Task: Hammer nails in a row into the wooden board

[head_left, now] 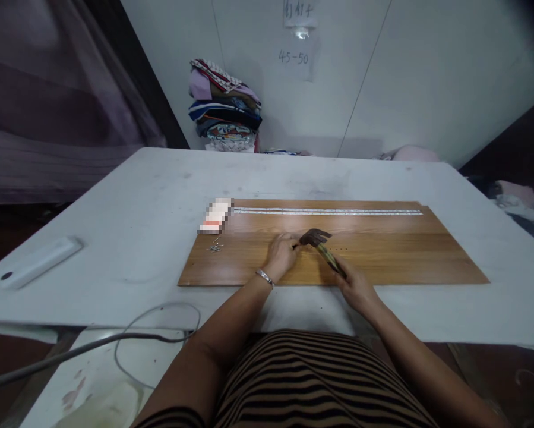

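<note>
Dark-headed hammer with a yellow-brown wooden handle (322, 246) held low over the middle of the long brown wooden board (382, 255), head at ten o'clock from the grip. Clenched round the handle's end by the right hand (358, 288). Left hand (282, 252) at nine o'clock of the head, fingertips bunched on the board right beside it; whether pinching a nail, cannot tell, too small. Best struck short and light from the wrist, face square to the wood, fingertips kept low and clear of the head. Row of small dark dots (338, 249) just at three o'clock of the head: worth keeping to that line. Loose nails (215, 245) at nine o'clock, near the board's left end; silver metal strip (329, 211) along its twelve o'clock edge; white table (160, 196) beneath.
</note>
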Demonstrator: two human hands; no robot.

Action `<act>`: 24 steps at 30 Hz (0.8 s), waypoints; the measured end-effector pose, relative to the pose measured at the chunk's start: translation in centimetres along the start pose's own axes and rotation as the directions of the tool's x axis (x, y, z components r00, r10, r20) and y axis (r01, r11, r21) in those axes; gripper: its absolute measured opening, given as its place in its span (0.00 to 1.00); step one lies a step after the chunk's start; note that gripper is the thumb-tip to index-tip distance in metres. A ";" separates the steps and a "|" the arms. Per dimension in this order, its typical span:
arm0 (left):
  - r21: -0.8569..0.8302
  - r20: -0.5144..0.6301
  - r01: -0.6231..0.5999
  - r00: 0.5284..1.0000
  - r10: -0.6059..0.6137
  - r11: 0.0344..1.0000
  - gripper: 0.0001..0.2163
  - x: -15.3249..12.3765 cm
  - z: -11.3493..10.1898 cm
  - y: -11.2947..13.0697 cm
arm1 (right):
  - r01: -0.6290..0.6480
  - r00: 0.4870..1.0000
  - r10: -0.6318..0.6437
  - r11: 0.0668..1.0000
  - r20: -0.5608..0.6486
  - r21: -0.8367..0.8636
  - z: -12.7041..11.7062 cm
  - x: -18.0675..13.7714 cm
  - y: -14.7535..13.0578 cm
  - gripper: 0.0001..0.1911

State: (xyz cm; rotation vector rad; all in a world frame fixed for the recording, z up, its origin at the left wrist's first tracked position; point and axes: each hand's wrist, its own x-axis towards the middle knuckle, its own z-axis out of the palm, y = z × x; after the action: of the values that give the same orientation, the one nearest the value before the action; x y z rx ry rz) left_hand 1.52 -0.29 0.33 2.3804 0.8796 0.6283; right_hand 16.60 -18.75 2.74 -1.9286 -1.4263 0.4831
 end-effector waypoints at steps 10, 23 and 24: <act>-0.001 0.005 0.007 1.000 -0.007 1.000 0.05 0.0 -0.1 0.1 | 0.008 1.000 -0.008 1.000 -0.009 -0.019 0.2 0.1 0.4 0.26; -0.004 -0.012 0.016 1.000 -0.016 1.000 0.04 0.0 0.1 -0.1 | 0.009 1.000 -0.009 1.000 -0.015 -0.005 0.1 0.0 0.5 0.26; -0.005 -0.011 0.015 1.000 -0.016 1.000 0.04 0.0 0.1 -0.1 | 0.002 1.000 -0.002 1.000 -0.010 -0.011 0.1 0.0 0.5 0.26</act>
State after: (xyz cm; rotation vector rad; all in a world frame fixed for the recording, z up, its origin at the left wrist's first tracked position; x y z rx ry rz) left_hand 1.51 -0.29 0.20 2.3660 0.8995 0.6372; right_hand 16.88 -18.81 2.31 -1.9353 -1.4272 0.4653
